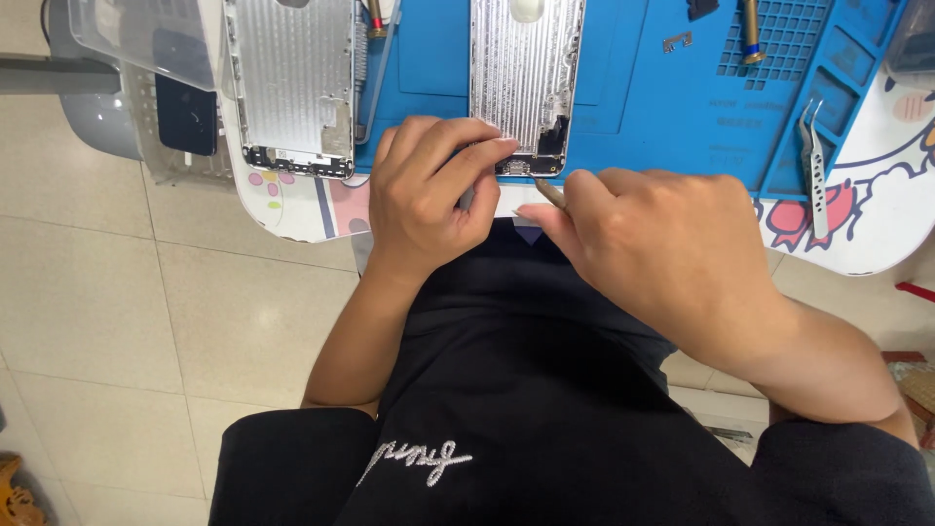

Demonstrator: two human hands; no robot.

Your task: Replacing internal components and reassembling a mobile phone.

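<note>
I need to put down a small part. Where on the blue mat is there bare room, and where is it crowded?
Free: the plain blue mat between the middle phone housing and the gridded tray section; also the strip left of that housing. Crowded: the near edge, where the left hand and the right hand with its tool work.

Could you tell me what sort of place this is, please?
Probably a phone repair bench: a stripped metal phone housing lies on a blue repair mat, with tweezers and a second housing nearby.
</note>
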